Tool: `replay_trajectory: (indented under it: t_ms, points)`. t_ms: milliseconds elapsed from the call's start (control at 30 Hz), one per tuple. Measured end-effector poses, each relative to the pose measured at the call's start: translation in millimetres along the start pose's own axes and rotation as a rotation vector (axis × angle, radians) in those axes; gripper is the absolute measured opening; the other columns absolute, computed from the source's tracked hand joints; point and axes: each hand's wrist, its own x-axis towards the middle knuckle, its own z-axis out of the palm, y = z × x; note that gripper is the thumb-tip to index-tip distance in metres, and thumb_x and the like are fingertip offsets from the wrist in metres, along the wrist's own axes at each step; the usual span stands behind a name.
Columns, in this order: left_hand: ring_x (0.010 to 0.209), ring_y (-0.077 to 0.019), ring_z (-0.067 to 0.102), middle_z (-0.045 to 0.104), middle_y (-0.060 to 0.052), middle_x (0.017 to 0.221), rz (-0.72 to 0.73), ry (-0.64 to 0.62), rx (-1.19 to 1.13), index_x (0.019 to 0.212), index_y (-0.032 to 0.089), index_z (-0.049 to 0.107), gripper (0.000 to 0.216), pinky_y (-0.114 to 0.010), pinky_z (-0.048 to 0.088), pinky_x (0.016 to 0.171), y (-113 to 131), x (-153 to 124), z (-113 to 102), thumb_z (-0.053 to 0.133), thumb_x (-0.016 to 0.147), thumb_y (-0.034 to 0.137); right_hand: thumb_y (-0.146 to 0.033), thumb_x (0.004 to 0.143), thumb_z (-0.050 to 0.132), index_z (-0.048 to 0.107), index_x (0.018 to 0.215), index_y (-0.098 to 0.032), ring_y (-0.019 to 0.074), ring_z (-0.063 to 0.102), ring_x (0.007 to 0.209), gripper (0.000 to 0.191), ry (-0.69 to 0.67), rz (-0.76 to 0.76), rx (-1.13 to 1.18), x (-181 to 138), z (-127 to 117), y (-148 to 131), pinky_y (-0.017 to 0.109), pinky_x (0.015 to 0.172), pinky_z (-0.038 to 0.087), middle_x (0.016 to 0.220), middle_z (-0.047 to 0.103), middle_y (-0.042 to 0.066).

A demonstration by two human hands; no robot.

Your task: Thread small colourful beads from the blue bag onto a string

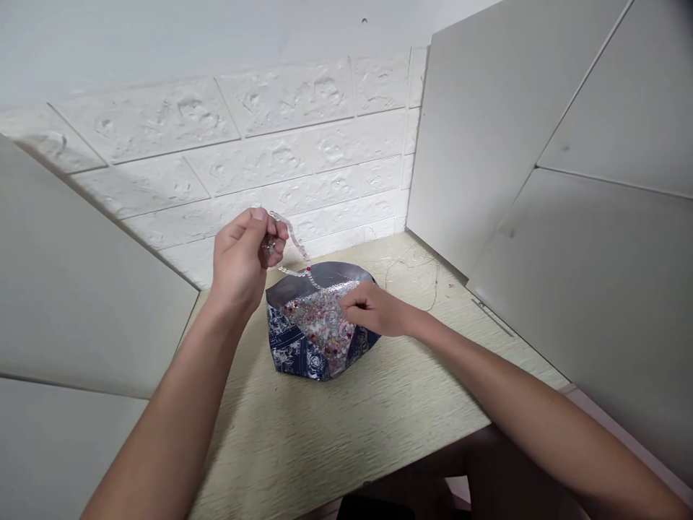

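Note:
My left hand (242,256) is raised above the desk, shut on one end of a strand of clear and pink beads (292,231). The strand loops down towards the rim of an open fabric pouch (286,343), which has a navy-and-white print and a silver lining. A mass of small mixed beads (319,321) fills the pouch. My right hand (373,309) rests at the pouch's right side, its fingertips down among the beads. Whether those fingers hold anything is hidden.
A thin tangle of clear thread (411,278) lies on the pale wooden desk (336,426) behind the pouch. A white brick-textured wall (271,166) stands behind the desk, with grey panels (498,166) on the right and grey panels (86,289) on the left.

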Motion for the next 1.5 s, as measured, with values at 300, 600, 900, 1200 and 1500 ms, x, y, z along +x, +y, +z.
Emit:
replay_trajectory:
  t_ms: [300,600,900,1200,1500]
  points:
    - [0.045,-0.0069,0.037,0.055,-0.001,0.065,0.106,-0.079,-0.121,0.061,0.019,0.053,0.029,-0.023,0.023,0.04,14,-6,2,0.058,0.086,0.033,-0.029,0.087,0.047,0.04,0.063,-0.02,0.0075,0.033,0.049,0.027,0.079,0.126,-0.291,4,11,-2,0.026,0.052,0.024,0.054,0.038,-0.006]
    - [0.045,-0.0066,0.04,0.066,-0.004,0.078,0.113,-0.114,-0.168,0.061,0.019,0.053,0.033,-0.025,0.024,0.039,20,-8,3,0.047,0.093,0.026,-0.041,0.085,0.052,0.051,0.088,-0.02,0.0109,0.046,0.056,0.02,0.02,0.245,-0.395,5,13,3,0.026,0.055,0.03,0.065,0.054,-0.002]
    - [0.047,-0.008,0.039,0.064,-0.007,0.074,0.036,-0.216,-0.054,0.063,0.017,0.056,0.029,-0.028,0.016,0.042,22,-8,3,0.049,0.089,0.025,-0.05,0.084,0.056,0.05,0.104,-0.018,0.0185,0.056,0.084,0.039,0.112,0.202,-0.298,8,15,7,0.032,0.069,0.043,0.1,0.059,0.009]
    - [0.048,-0.0071,0.042,0.066,-0.007,0.08,-0.05,-0.293,0.005,0.064,0.017,0.053,0.026,-0.024,0.027,0.043,24,-13,6,0.054,0.088,0.028,-0.045,0.094,0.044,0.067,0.093,-0.019,0.0146,0.061,0.081,0.035,0.234,0.006,-0.075,12,11,-4,0.029,0.072,0.045,0.091,0.069,0.004]
    - [0.11,-0.0233,0.057,0.062,-0.006,0.071,-0.06,-0.536,0.516,0.065,0.017,0.056,0.038,-0.022,0.039,0.062,11,-16,7,0.047,0.093,0.04,-0.044,0.094,0.046,0.069,0.085,-0.016,0.0145,0.064,0.085,0.037,0.32,-0.086,0.114,16,1,-13,0.03,0.079,0.048,0.087,0.071,0.004]
